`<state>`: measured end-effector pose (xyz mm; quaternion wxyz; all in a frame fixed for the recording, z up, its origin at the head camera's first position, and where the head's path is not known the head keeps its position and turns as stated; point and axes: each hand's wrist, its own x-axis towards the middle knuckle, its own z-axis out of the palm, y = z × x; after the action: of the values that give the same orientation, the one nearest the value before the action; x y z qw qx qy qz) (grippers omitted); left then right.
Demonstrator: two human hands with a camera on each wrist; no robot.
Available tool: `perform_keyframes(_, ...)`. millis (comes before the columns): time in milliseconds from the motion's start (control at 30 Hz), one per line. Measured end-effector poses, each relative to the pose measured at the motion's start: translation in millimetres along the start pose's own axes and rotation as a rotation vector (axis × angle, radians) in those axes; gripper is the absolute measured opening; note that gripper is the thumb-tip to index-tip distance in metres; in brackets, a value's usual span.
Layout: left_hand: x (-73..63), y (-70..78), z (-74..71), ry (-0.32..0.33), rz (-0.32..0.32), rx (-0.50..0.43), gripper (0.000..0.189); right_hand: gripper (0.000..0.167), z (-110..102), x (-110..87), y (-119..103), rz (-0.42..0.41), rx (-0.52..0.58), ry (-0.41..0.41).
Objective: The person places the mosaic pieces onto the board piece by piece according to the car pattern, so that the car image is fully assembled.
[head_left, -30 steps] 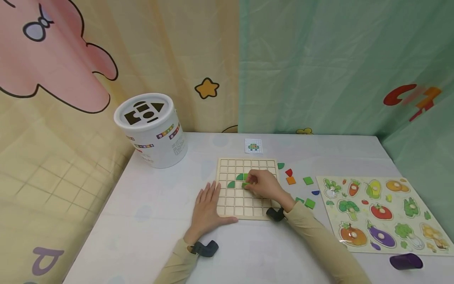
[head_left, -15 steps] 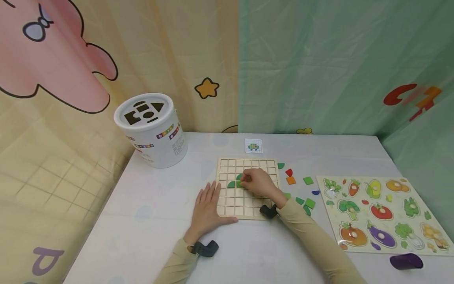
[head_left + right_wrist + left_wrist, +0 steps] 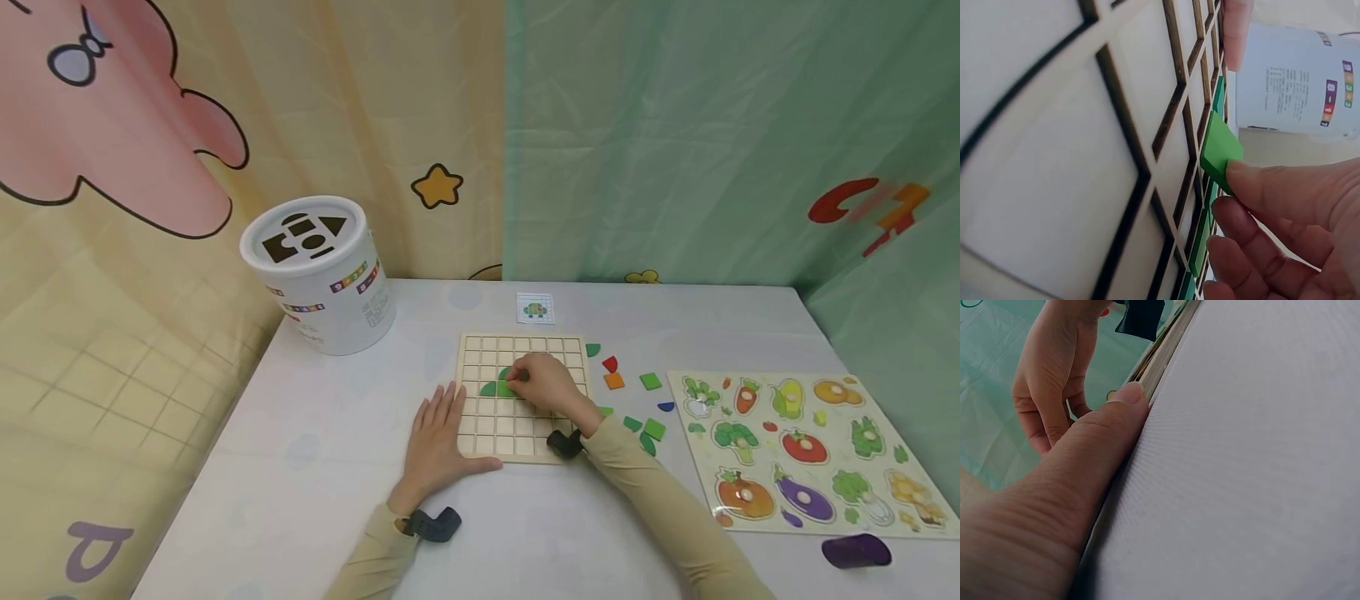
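Observation:
A light wooden grid board lies on the white table, with dark green quarter-circle pieces seated in it, one of them a quarter-circle at the left. My right hand is over the middle of the board. Its thumb and fingers pinch a green square tile, which stands at the grid cells beside that quarter-circle. In the right wrist view, more green pieces show in the grid below the tile. My left hand lies with straight fingers along the board's lower left corner, its thumb against the front edge.
Right of the board lie loose pieces, among them an orange square and a green square. Farther right is a vegetable puzzle board, with a purple cylinder below it. A small pattern card lies behind; a white bucket stands back left.
My right hand has moved a little left across the board with the green square tile, bringing it against the left quarter-circle. The left hand stays in place.

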<state>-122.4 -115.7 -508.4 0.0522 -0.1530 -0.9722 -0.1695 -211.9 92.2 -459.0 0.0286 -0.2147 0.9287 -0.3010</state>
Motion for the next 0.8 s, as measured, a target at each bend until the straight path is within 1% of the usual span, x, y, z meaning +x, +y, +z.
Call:
perform_keyframes(233, 0.3, -0.7, 0.6, -0.004, 0.000, 0.001, 0.125, 0.005, 2.2, 2.5, 0.8, 0.020, 0.006, 0.003)
perform_keyframes(433, -0.3, 0.2, 0.1, 0.005, 0.003, -0.008, 0.125, 0.004, 2.0, 1.2, 1.4, 0.025, 0.004, 0.000)
perform_keyframes(533, -0.2, 0.4, 0.1, 0.004, 0.001, -0.008, 0.125, 0.003, 0.6, -1.7, 2.5, 0.022, 0.002, -0.018)
perform_keyframes(667, 0.0, 0.8, -0.1, 0.000, 0.000, -0.009, 0.124, 0.009, -2.7, -8.9, 7.6, -0.007, 0.020, -0.039)
perform_keyframes(800, -0.3, 1.1, -0.6, -0.001, 0.000, -0.011, 0.124, 0.010, -10.8, -18.8, 14.2, -0.031, 0.055, -0.034)
